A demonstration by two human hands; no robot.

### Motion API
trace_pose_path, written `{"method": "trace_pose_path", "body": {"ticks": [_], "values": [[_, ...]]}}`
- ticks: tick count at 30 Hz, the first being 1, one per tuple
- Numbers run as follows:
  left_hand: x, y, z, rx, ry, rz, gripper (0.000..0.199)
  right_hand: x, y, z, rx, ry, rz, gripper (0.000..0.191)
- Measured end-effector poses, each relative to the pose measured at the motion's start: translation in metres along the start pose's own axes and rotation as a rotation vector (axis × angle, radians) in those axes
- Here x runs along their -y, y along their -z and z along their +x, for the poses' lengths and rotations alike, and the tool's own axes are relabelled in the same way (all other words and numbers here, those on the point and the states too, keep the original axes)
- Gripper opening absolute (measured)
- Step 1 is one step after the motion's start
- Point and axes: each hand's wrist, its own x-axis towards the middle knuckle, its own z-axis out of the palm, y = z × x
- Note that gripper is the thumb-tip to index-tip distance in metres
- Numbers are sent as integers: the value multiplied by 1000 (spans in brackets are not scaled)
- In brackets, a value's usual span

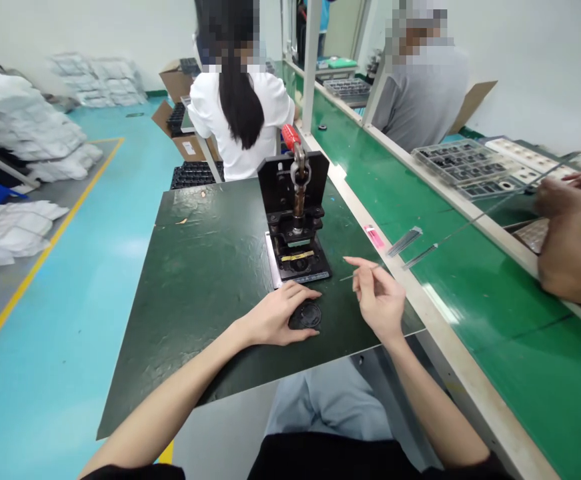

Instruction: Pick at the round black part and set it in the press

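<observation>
My left hand (283,313) rests on the dark green tabletop (205,267), thumb and fingers curled around a round black plastic part (309,315). To its right, my right hand (380,300) is raised, pinching a thin metal strip (349,277) between thumb and fingers, with the index finger stretched out. The strip points left toward the round part but stays apart from it. Just beyond my hands stands a black hand press (297,213) with a red handle (290,137). A yellow strip (297,256) lies across its base.
Thin metal strips (404,241) lie in bundles at the edge of the green conveyor (470,267), near a pink label (374,237). A co-worker's hands (565,220) hold a long thin strip at right. Trays (463,163) stand beyond. Another person sits ahead; cardboard boxes (190,147) are beside them.
</observation>
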Motion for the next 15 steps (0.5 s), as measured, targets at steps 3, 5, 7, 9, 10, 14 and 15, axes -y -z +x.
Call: {"method": "trace_pose_path", "body": {"ticks": [3, 5, 7, 9, 10, 14, 15], "values": [[5, 1, -1, 35, 17, -6, 62, -3, -24, 25, 95, -82, 162, 47], [7, -1, -1, 35, 15, -27, 63, -5, -37, 41, 195, -50, 165, 50], [8, -4, 0, 22, 27, -32, 66, -9, -47, 54, 255, 11, 129, 51], [8, -7, 0, 8, 46, -25, 69, -14, -54, 60, 271, 61, 91, 50], [8, -9, 0, 2, 53, -22, 70, -17, -56, 60, 270, 82, 75, 49], [7, -13, 1, -17, 49, -31, 72, -26, -57, 56, 283, 132, 37, 43], [7, -14, 1, -21, 45, -37, 73, -27, -57, 55, 288, 139, 28, 41]]}}
